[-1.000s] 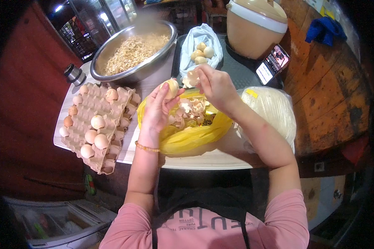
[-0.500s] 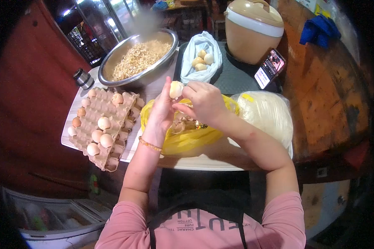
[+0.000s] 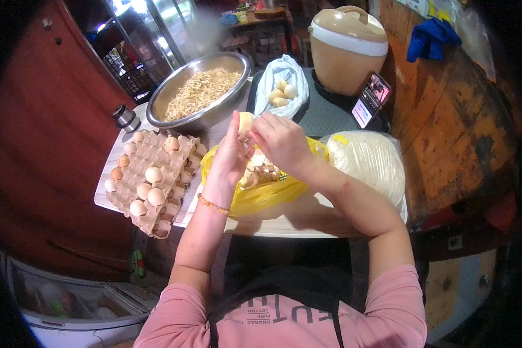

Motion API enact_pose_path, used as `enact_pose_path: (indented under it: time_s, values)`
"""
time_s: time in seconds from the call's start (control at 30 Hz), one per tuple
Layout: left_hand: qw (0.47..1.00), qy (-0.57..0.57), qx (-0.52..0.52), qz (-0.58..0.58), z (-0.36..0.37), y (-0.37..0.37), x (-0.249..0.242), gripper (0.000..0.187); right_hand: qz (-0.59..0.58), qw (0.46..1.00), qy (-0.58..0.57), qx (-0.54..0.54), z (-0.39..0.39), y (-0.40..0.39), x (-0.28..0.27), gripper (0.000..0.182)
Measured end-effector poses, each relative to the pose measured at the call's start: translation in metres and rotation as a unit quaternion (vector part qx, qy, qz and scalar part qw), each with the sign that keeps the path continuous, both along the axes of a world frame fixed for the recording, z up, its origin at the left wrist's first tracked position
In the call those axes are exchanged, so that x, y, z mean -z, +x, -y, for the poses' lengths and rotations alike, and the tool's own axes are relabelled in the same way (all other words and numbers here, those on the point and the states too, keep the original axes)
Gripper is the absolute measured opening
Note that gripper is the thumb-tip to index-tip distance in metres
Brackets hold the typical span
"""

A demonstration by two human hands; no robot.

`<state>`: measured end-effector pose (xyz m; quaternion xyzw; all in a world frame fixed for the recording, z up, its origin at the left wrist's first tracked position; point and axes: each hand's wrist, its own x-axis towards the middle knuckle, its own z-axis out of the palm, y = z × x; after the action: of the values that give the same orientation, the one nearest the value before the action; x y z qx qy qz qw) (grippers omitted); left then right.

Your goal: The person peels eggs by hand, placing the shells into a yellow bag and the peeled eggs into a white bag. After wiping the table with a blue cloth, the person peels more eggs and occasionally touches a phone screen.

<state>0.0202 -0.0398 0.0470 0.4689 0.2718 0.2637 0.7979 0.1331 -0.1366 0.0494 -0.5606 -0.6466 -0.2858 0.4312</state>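
My left hand (image 3: 231,155) is closed around a pale yellowish egg (image 3: 245,122), thumb and fingers raised about it. My right hand (image 3: 281,142) has its fingers bent and pressed against the egg's right side; any shell piece between them is hidden. Directly below both hands, an open yellow plastic bag (image 3: 261,200) contains broken eggshells (image 3: 262,174). To the left, a cardboard egg tray (image 3: 151,185) holds several whole eggs. Beyond my hands, a light-blue plastic bag (image 3: 267,87) cradles several smooth eggs (image 3: 279,102).
A large steel bowl (image 3: 156,110) of bean sprouts stands at the back left, beside a dark-and-silver cylinder (image 3: 126,118). Right of the hands lies a plastic-wrapped white bundle (image 3: 365,165). Behind it, a phone (image 3: 371,100) leans near a beige lidded container (image 3: 348,58).
The head view has shifted slightly, moving the table's contents within it. My right fingers have shifted on the egg, which now looks smoother and yellower. Shells in the yellow bag show more.
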Motion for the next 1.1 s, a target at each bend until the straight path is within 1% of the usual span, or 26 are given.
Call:
enact_pose_path:
  time_s: [0.1,0.23,0.3,0.33,0.4,0.5,0.53,0.6,0.8,0.93,1.03,1.1]
  values:
    - [0.999,-0.016,0.021,0.02,-0.001,0.001,-0.004,0.048,0.026,1.0,0.003,-0.006,0.001,0.0,-0.003,0.013]
    - [0.997,-0.044,0.011,0.061,0.002,0.003,-0.016,0.052,0.028,0.999,0.006,-0.03,0.0,0.002,-0.002,0.014]
    - [0.993,-0.095,0.003,0.076,-0.002,0.003,-0.017,0.051,0.013,1.0,-0.014,-0.004,0.002,0.003,-0.003,0.018]
    - [0.993,-0.095,0.002,0.075,-0.004,0.003,-0.017,0.051,0.013,1.0,-0.014,-0.005,0.002,0.003,-0.004,0.018]
    - [0.987,-0.122,0.005,0.1,-0.005,0.003,-0.017,0.054,-0.024,0.999,0.041,-0.009,0.002,0.003,-0.009,0.022]
    - [0.988,-0.114,-0.011,0.102,0.008,0.006,-0.019,0.054,-0.048,0.997,0.051,-0.025,0.003,0.003,-0.009,0.023]
    - [0.988,-0.116,-0.011,0.101,0.011,0.007,-0.018,0.054,-0.049,0.997,0.05,-0.024,0.002,0.003,-0.008,0.023]
    - [0.993,-0.081,-0.003,0.091,0.015,0.009,-0.016,0.049,-0.072,0.995,0.051,-0.035,0.002,0.003,-0.007,0.023]
    - [0.993,-0.071,0.004,0.091,0.019,0.013,-0.012,0.05,-0.087,0.995,0.034,-0.032,0.002,0.004,-0.006,0.021]
    - [0.995,-0.065,-0.019,0.078,0.019,0.016,-0.013,0.051,-0.071,0.996,0.043,-0.021,0.003,0.004,-0.008,0.019]
    - [0.994,-0.064,-0.027,0.091,0.016,0.019,-0.012,0.052,-0.073,0.996,0.027,-0.039,0.002,0.003,-0.007,0.019]
    - [0.99,-0.058,-0.025,0.124,0.014,0.021,-0.012,0.053,-0.045,0.998,0.026,-0.043,0.0,0.003,-0.005,0.019]
